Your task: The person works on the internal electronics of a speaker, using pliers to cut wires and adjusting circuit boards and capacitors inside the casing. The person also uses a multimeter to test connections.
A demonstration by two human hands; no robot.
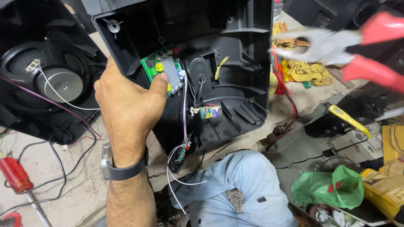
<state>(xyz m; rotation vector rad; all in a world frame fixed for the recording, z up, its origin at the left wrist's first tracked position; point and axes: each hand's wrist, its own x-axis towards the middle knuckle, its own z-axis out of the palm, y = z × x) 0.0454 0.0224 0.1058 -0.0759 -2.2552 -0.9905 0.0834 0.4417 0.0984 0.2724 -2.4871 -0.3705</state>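
My left hand (126, 109) grips the left wall of an open black plastic speaker housing (240, 80), with the thumb pressed on a green circuit board (156, 66) mounted inside. A dark wristwatch (122, 170) is on that wrist. A smaller board with capacitors (206, 112) hangs on wires lower in the housing. Blurred red-handled pliers (336, 46) reach in from the top right, jaws towards the housing. The hand holding them is out of frame.
A black front panel with a speaker driver (59, 84) lies to the left, trailing wires. A red tool (14, 174) lies on the floor at left. A yellow-handled screwdriver (347, 120), a green plastic bag (330, 187) and my blue-trousered knee (240, 185) are at right and below.
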